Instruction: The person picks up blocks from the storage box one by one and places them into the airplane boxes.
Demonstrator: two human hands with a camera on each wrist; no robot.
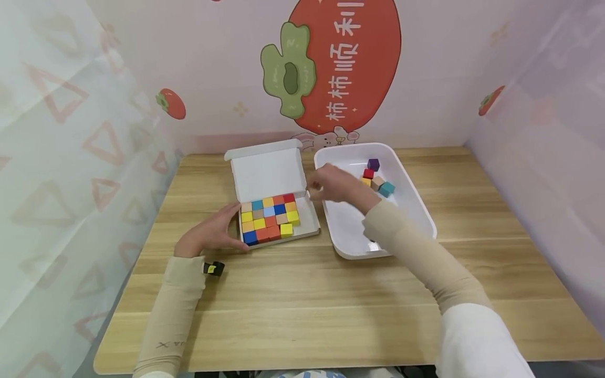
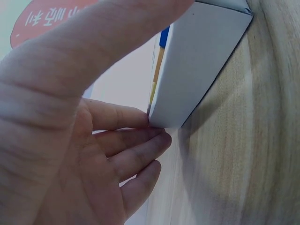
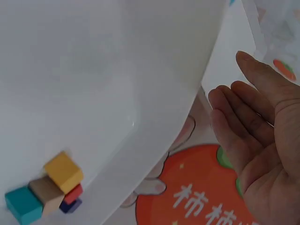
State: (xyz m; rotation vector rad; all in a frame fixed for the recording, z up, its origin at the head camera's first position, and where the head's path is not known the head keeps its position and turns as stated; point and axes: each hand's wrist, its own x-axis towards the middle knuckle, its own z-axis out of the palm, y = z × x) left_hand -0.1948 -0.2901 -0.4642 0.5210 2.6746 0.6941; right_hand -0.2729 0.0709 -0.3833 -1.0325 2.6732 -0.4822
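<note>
A white cardboard box (image 1: 309, 218) lies with its lid raised, holding rows of coloured wooden cubes (image 1: 268, 212). My left hand (image 1: 210, 231) holds the box's left end, the thumb at the front corner and the fingertips at the rear corner. In the left wrist view, the fingertips (image 2: 159, 136) touch the box's white side wall (image 2: 199, 61). My right hand (image 1: 335, 184) hovers between the box and a white tray (image 1: 347, 231), its fingers loosely bent. Nothing shows in that palm (image 3: 262, 159) in the right wrist view.
Inside the tray sit several loose cubes: purple (image 1: 373, 165), red (image 1: 368, 174), tan (image 1: 377, 182), teal (image 1: 386, 189) and yellow (image 3: 64, 171). My right forearm crosses its near side. A printed wall covering (image 1: 212, 68) stands behind the wooden table (image 1: 302, 315).
</note>
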